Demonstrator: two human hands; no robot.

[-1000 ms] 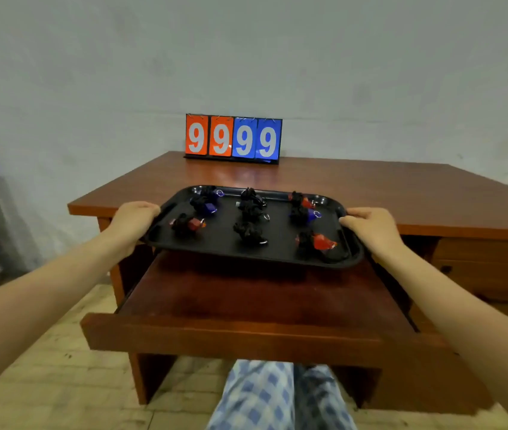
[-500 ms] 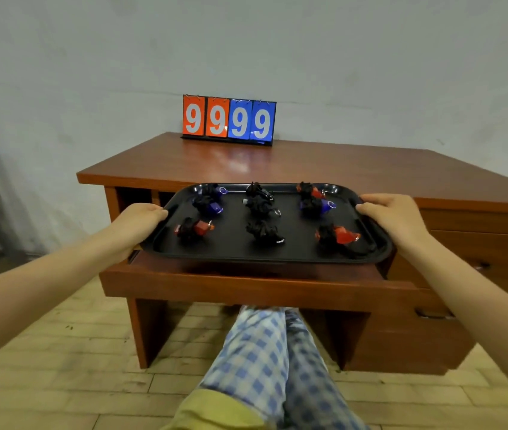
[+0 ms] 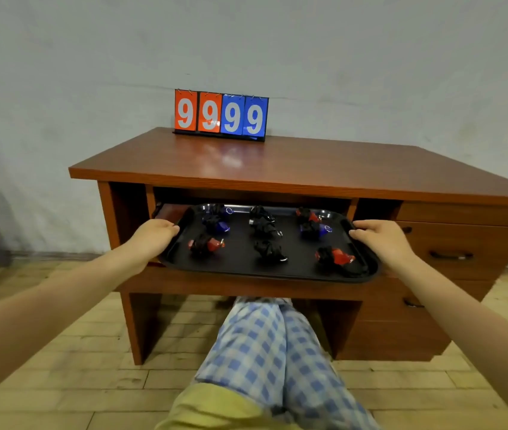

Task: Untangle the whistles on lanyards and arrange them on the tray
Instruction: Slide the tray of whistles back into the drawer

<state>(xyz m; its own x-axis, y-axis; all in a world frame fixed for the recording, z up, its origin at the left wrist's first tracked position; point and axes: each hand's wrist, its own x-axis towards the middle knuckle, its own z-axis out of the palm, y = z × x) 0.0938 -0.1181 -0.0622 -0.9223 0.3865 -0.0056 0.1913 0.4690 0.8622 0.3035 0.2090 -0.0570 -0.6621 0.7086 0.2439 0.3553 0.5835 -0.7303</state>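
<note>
A black tray (image 3: 240,265) rests on the desk's pull-out shelf (image 3: 240,285), its far end under the desktop. On it lie several whistles with bundled black lanyards in three columns: blue ones (image 3: 222,226) and a red one (image 3: 212,244) at left, black ones (image 3: 269,251) in the middle, red ones (image 3: 338,256) and a blue one (image 3: 321,230) at right. My left hand (image 3: 153,235) grips the tray's left rim. My right hand (image 3: 376,235) grips its right rim.
The brown wooden desk (image 3: 277,169) stands against a grey wall, with a scoreboard (image 3: 221,115) reading 9999 at its back edge. Drawers (image 3: 451,254) fill the desk's right side. My legs in blue checked trousers (image 3: 265,352) are below, over a wooden floor.
The tray and the pull-out shelf have slid inward under the desktop, both hands still on the rims. My view has dropped lower and pulled back from the desk.
</note>
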